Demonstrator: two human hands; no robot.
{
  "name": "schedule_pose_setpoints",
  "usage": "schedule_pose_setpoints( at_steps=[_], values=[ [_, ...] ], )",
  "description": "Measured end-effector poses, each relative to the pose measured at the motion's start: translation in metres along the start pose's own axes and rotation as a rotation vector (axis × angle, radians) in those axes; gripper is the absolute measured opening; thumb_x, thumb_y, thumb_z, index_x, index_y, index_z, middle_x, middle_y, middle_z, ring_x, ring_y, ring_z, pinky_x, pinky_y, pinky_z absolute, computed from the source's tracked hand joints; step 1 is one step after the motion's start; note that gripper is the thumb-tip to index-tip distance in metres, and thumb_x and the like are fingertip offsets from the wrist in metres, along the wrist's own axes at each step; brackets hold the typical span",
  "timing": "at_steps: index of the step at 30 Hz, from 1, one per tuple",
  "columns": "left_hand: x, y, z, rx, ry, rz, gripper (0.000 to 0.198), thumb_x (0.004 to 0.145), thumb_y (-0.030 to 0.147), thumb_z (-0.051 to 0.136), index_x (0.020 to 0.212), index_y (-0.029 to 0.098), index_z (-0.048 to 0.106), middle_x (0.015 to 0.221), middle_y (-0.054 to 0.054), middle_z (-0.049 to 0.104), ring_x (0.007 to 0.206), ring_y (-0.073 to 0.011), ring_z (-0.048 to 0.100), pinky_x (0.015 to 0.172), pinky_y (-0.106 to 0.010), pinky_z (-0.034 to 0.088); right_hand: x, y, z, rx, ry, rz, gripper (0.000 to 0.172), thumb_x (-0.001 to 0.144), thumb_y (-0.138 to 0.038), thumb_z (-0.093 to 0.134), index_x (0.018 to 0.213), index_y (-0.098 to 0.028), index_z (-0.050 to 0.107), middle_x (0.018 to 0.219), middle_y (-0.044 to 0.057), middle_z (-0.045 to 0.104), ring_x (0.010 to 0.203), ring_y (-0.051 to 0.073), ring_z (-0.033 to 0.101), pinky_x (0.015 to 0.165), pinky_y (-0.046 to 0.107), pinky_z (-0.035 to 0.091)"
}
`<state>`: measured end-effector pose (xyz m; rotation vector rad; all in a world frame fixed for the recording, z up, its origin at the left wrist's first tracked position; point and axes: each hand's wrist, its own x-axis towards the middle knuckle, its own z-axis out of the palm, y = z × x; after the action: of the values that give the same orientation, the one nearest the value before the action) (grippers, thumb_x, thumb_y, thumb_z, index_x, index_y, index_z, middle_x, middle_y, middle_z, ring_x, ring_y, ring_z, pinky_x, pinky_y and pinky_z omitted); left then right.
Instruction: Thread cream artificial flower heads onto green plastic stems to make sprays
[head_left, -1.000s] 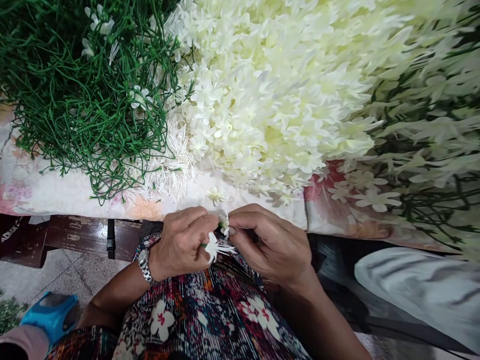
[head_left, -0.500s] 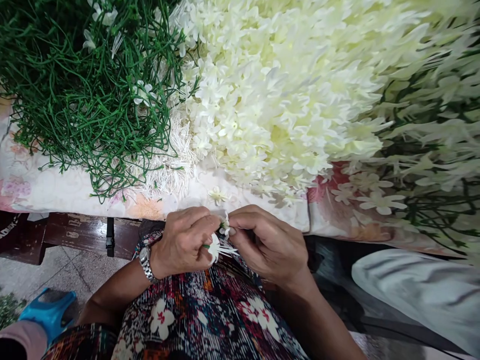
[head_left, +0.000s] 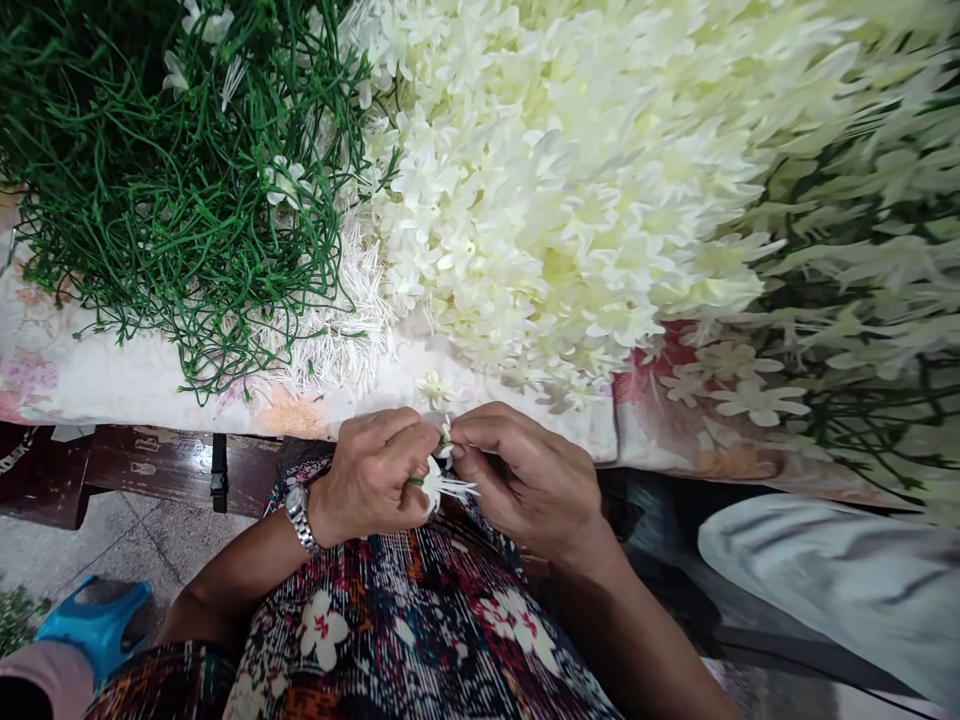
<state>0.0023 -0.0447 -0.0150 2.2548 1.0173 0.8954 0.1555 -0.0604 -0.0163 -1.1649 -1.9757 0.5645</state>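
Observation:
My left hand [head_left: 382, 470] is closed around a green artificial flower stem, most of it hidden in the fist. From it sticks out a white flower [head_left: 433, 485] with long white stamens pointing right. Thumb and forefinger of my right hand [head_left: 529, 475] pinch a small white blossom [head_left: 445, 440] against the left fingertips. Just beyond the hands, a loose pale flower [head_left: 436, 387] lies on the cloth. Ahead are a heap of green stems [head_left: 187, 200], white stamens [head_left: 341, 340] and a big pile of cream-white petals [head_left: 540, 220].
A flowered cloth [head_left: 142, 375] covers the table. At the right are finished-looking white flowers on green stems [head_left: 862, 330]. A person's light-trousered leg [head_left: 817, 590] is close on my right. A blue plastic stool [head_left: 97, 620] stands on the floor at lower left.
Both hands stay together at the table edge. The right hand has shifted slightly left and up with the small blossom; the left has barely moved.

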Motion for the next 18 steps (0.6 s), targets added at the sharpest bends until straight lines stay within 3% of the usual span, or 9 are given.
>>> schedule_pose_setpoints(
  at_steps=[5, 9, 11, 18],
  values=[
    [0.005, 0.002, -0.007, -0.228, 0.016, -0.173, 0.012, 0.069, 0.007, 0.041, 0.064, 0.014, 0.05, 0.054, 0.002, 0.042, 0.051, -0.0079, 0.038, 0.047, -0.02, 0.033, 0.008, -0.006, -0.014, -0.05, 0.013, -0.021, 0.02, 0.073, -0.008, 0.052, 0.089, -0.017, 0.05, 0.074, 0.002, 0.057, 0.071, 0.01, 0.055, 0.06, 0.022, 0.047],
    [0.009, 0.003, -0.016, -0.423, 0.074, -0.358, 0.011, 0.071, 0.012, 0.046, 0.062, 0.013, 0.053, 0.053, 0.003, 0.048, 0.047, -0.0052, 0.041, 0.043, -0.017, 0.034, 0.014, -0.009, -0.027, -0.133, 0.119, -0.099, 0.03, 0.069, -0.011, 0.059, 0.096, -0.019, 0.051, 0.08, 0.004, 0.059, 0.076, 0.014, 0.056, 0.063, 0.027, 0.048],
    [0.01, 0.004, -0.02, -0.484, 0.08, -0.416, 0.012, 0.071, 0.015, 0.047, 0.062, 0.012, 0.055, 0.05, 0.003, 0.048, 0.044, -0.0046, 0.039, 0.039, -0.016, 0.032, 0.016, -0.01, -0.031, -0.169, 0.111, -0.139, 0.034, 0.068, -0.012, 0.059, 0.099, -0.02, 0.05, 0.083, 0.004, 0.059, 0.077, 0.015, 0.056, 0.063, 0.028, 0.049],
    [0.012, 0.011, -0.024, -0.534, -0.104, -0.487, 0.017, 0.07, 0.014, 0.047, 0.053, 0.012, 0.051, 0.046, 0.005, 0.038, 0.044, -0.0039, 0.031, 0.04, -0.016, 0.028, 0.025, -0.008, -0.031, -0.178, -0.05, -0.253, 0.029, 0.071, -0.011, 0.055, 0.099, -0.018, 0.05, 0.088, 0.007, 0.056, 0.081, 0.015, 0.054, 0.069, 0.029, 0.049]
  ],
)
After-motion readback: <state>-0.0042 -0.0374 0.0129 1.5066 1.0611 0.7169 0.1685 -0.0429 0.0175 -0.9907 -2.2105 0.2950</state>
